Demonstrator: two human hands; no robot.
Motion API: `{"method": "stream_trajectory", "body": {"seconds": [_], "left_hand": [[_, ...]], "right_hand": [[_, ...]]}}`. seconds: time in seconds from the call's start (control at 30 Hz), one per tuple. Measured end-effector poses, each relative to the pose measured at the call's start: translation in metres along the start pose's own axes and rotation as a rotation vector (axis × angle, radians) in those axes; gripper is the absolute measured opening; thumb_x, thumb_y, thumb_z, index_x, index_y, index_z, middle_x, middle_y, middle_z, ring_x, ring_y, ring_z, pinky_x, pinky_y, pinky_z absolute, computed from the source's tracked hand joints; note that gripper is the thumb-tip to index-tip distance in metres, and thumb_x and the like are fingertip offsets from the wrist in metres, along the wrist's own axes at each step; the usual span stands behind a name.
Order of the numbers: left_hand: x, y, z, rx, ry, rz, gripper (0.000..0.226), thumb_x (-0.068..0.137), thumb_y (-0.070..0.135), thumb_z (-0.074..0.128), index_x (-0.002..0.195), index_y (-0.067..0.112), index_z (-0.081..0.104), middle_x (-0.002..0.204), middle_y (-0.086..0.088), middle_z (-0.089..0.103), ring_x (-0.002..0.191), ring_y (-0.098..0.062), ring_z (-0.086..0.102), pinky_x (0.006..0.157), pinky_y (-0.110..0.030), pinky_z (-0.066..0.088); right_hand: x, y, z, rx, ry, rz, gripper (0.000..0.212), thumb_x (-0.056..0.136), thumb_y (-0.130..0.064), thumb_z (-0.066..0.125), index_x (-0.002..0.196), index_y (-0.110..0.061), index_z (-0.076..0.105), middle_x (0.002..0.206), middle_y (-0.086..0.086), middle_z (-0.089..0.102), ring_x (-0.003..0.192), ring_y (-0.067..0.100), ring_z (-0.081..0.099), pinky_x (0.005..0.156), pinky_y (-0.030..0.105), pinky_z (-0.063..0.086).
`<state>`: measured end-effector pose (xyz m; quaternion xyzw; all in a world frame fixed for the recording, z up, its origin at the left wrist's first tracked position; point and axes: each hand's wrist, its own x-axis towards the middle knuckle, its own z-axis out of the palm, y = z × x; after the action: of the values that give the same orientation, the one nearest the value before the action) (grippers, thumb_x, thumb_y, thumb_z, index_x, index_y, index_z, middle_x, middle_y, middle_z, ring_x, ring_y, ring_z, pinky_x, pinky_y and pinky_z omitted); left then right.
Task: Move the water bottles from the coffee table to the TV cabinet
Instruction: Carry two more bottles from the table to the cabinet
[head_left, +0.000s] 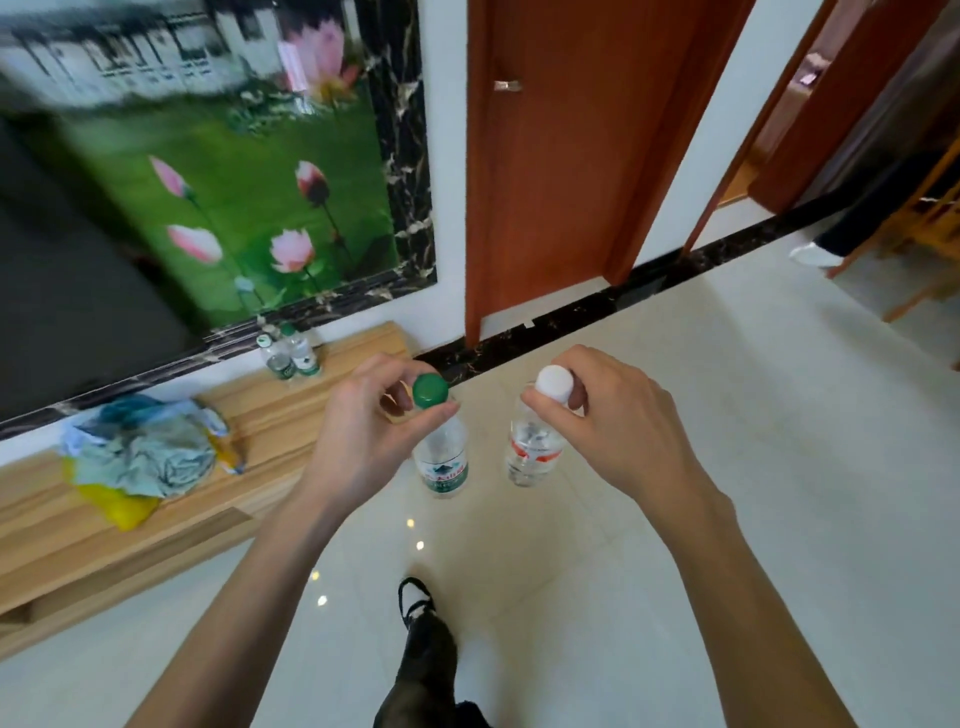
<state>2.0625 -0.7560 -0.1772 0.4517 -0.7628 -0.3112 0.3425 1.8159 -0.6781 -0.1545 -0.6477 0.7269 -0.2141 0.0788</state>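
Note:
My left hand (363, 415) grips the neck of a clear water bottle with a green cap and green label (441, 462), which hangs above the tiled floor. My right hand (602, 410) holds a second clear bottle with a white cap and red label (532, 452) the same way, by its neck. Both bottles hang upright, side by side, just right of the light wooden TV cabinet (291, 410). Two green-capped bottles (288, 353) stand together on the cabinet's far right end by the wall.
A heap of crumpled blue, grey and yellow plastic bags (140, 457) lies on the cabinet at the left. A dark TV screen (67, 291) hangs above it. An orange-brown door (571, 156) stands ahead. My dark-trousered leg and shoe (421, 639) are below on the glossy floor.

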Motion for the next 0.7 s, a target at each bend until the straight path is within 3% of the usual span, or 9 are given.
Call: {"method": "stream_trajectory", "body": {"seconds": [0.2, 0.33, 0.5, 0.7], "left_hand": [[0.073, -0.061, -0.035, 0.034, 0.019, -0.074, 0.021, 0.081, 0.038, 0.086, 0.096, 0.03, 0.074, 0.096, 0.018, 0.066, 0.081, -0.009, 0.061, 0.071, -0.031, 0.053], [0.118, -0.092, -0.057, 0.102, 0.036, -0.016, 0.022, 0.083, 0.046, 0.082, 0.098, 0.033, 0.071, 0.093, 0.02, 0.063, 0.082, -0.007, 0.06, 0.07, -0.03, 0.055], [0.166, -0.129, -0.085, 0.135, 0.089, -0.039, 0.024, 0.084, 0.043, 0.083, 0.1, 0.03, 0.072, 0.093, 0.012, 0.06, 0.078, -0.006, 0.06, 0.072, -0.039, 0.056], [0.223, -0.177, -0.118, 0.139, 0.187, -0.108, 0.031, 0.083, 0.04, 0.085, 0.107, 0.024, 0.074, 0.096, 0.01, 0.064, 0.078, -0.007, 0.062, 0.073, -0.036, 0.057]], "right_hand": [[0.096, -0.031, 0.036, 0.005, -0.053, -0.035, 0.03, 0.091, -0.065, 0.06, 0.1, -0.037, 0.051, 0.089, -0.018, 0.059, 0.074, -0.002, 0.055, 0.059, 0.016, 0.037], [0.156, -0.056, 0.063, 0.061, -0.022, -0.069, 0.03, 0.087, -0.066, 0.064, 0.094, -0.039, 0.053, 0.079, -0.022, 0.056, 0.072, -0.003, 0.055, 0.056, 0.016, 0.033], [0.227, -0.088, 0.091, 0.092, 0.021, -0.138, 0.032, 0.087, -0.064, 0.066, 0.09, -0.033, 0.059, 0.073, -0.018, 0.056, 0.069, 0.004, 0.054, 0.052, 0.023, 0.035], [0.32, -0.113, 0.112, 0.113, -0.027, -0.238, 0.031, 0.089, -0.062, 0.065, 0.088, -0.032, 0.057, 0.077, -0.015, 0.059, 0.071, 0.006, 0.053, 0.053, 0.02, 0.028]]}}
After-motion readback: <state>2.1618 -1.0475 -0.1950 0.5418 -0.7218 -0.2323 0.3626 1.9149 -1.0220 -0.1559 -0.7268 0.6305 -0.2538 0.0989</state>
